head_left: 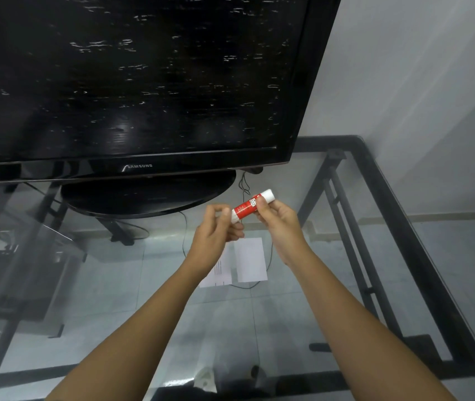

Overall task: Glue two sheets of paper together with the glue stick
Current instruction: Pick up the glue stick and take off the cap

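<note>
Head view is showing both hands holding the glue stick [252, 204] up: right hand [278, 219] gripping its middle, left hand [219, 227] pinching one end, maybe the cap. Two paper sheets [249, 260] are lying below, unglued.

The light is soft, cool and fairly dim, with no hard shadows anywhere. The dark television screen [132, 76] carries scattered white streaks and a few dull round reflections low on the panel. The glass worktop [404, 256] shows hazy grey glare, strongest at the left and along the near edge, so the floor beneath looks washed out. Wide-angle distortion bends the television's frame and the worktop's black rim outward toward the corners. The centre is reasonably sharp, with the small print on the glue stick [249, 205] unreadable; the near edge is smeared and soft.
</note>
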Demonstrator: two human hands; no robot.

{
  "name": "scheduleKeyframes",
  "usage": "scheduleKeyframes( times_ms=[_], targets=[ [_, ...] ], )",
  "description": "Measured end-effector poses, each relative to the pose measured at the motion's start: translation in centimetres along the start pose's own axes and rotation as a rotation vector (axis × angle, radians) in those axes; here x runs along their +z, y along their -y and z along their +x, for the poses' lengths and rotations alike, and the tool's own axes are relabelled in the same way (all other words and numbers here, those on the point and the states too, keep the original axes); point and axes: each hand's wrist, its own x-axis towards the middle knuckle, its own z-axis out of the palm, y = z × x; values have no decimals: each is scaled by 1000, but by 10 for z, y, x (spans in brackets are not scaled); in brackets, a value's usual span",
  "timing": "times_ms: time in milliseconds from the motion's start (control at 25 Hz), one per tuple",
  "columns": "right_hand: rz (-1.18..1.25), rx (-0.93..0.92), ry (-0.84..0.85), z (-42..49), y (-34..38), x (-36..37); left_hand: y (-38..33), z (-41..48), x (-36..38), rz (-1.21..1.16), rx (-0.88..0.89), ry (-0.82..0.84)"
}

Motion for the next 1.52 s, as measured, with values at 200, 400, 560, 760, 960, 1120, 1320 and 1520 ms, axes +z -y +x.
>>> scheduleKeyframes(
  times_ms=[200,400,560,760,960,1120,1320,1520],
  targets=[
    [-33,-7,-17,-2,5,0,0,-4,-1,-57,14,-4],
    [-31,5,0,-6,9,-1,14,-4,-2,978,840,-219],
    [-35,-7,-12,-6,13,-6,-4,-7,6,-22,16,-4],
    [-69,-15,-38,-7,15,-6,-6,-5,3,-228,-72,-4],
    [-85,-2,-36,-8,18,-1,8,-3,-8,905,797,-181],
    [-90,-22,0,-6,22,-2,-7,-6,-2,24,64,-63],
    [-121,-39,2,-4,21,1,-7,0,-10,-278,-100,-56],
    [-133,-25,-23,0,18,5,0,-2,-13,485,419,-219]
  ],
)
